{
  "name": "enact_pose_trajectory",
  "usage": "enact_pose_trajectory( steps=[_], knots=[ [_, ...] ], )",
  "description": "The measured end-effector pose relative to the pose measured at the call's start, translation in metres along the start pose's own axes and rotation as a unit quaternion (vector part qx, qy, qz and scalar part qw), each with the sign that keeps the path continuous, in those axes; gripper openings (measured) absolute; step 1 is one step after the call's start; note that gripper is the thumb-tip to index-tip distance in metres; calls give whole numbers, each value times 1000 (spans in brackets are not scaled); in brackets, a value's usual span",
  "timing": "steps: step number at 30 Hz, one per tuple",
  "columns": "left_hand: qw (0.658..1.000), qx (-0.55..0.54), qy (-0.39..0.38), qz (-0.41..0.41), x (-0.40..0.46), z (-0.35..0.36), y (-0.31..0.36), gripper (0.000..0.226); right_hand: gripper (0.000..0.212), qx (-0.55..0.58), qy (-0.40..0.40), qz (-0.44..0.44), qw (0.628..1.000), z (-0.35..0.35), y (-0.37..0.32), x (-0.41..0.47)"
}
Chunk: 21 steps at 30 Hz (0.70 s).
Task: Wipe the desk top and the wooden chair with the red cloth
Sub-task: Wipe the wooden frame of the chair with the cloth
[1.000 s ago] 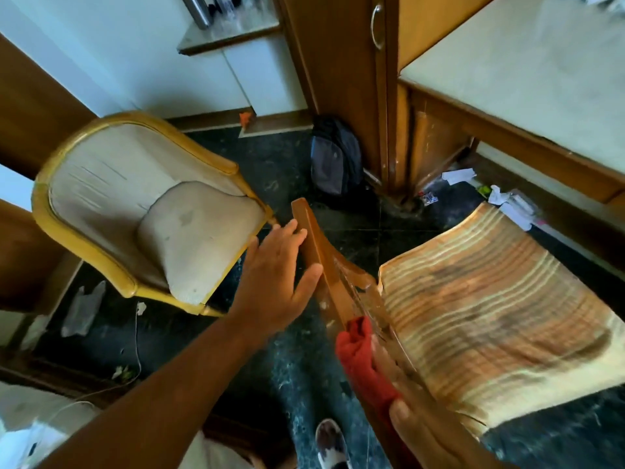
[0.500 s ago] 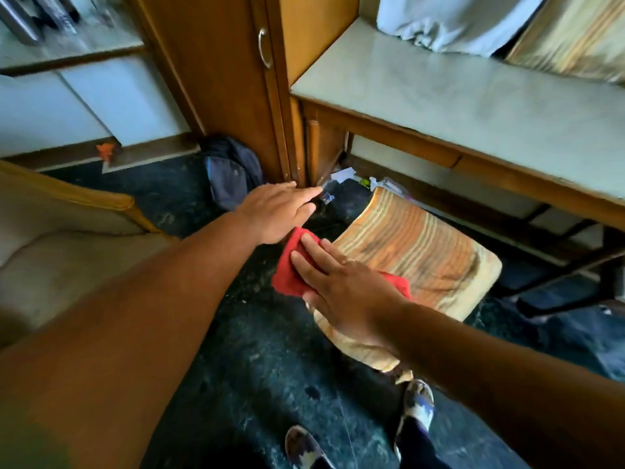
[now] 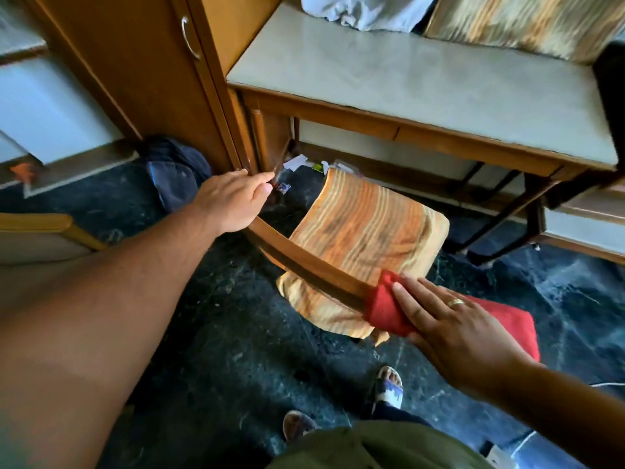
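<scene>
Nearest the camera, the right hand [image 3: 453, 330] lies palm-down with its fingers [image 3: 411, 292] stretched flat and close together, a ring on one of them, pressing the red cloth [image 3: 384, 308] onto the top rail of the wooden chair [image 3: 304, 262]; whether the thumb curls under the cloth cannot be told. The cloth is thick and bright red, bunched over the rail at its near end, with a wider fold spreading out behind the hand toward the right. The rail itself is a curved strip of polished brown wood running up and left from the cloth. At its far end the left hand [image 3: 233, 201] grips it, fingers curled over the wood and knuckles up, the arm reaching in long from the lower left. Beyond the rail sits the chair's seat cushion [image 3: 368, 231], striped orange and cream with darker smudges, above the dark green marbled floor [image 3: 216, 333]. Farther back stands the desk, its pale tabletop [image 3: 406, 79] edged in wood, with a crumpled white cloth [image 3: 365, 11] and a striped pillow [image 3: 527, 22] at its rear, and a tall wooden cupboard [image 3: 142, 62] just to its left.
</scene>
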<state>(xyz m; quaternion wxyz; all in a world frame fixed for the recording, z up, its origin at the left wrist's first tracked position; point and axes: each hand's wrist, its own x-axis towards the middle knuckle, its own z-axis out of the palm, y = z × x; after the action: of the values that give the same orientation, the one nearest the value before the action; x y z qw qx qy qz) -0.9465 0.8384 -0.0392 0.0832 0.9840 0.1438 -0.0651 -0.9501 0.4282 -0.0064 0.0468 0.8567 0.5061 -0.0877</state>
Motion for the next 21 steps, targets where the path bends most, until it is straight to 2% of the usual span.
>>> enact_pose_trajectory(
  steps=[4,8,10,12,15,17,21],
  knots=[
    [1000,-8,3,-6,-2,-2,3,52,65,25,44,-10,999,-3,-75,101],
    [999,-26,-2,-21,0,-1,-1,49,61,49,97,53,993,-9,-122,163],
    [1000,-24,-5,-15,2,-1,-4,52,60,54,97,46,993,-5,-114,148],
    [999,-31,-14,-8,2,-2,-6,59,61,29,82,35,996,8,-91,98],
    [999,-36,-15,-7,3,-1,-6,64,68,0,75,105,992,29,-30,0],
    [999,-36,-4,-9,5,0,-7,65,63,18,70,159,985,30,1,-46],
    [1000,-19,20,-11,4,3,-5,63,56,77,66,182,978,15,5,-40]
  ],
)
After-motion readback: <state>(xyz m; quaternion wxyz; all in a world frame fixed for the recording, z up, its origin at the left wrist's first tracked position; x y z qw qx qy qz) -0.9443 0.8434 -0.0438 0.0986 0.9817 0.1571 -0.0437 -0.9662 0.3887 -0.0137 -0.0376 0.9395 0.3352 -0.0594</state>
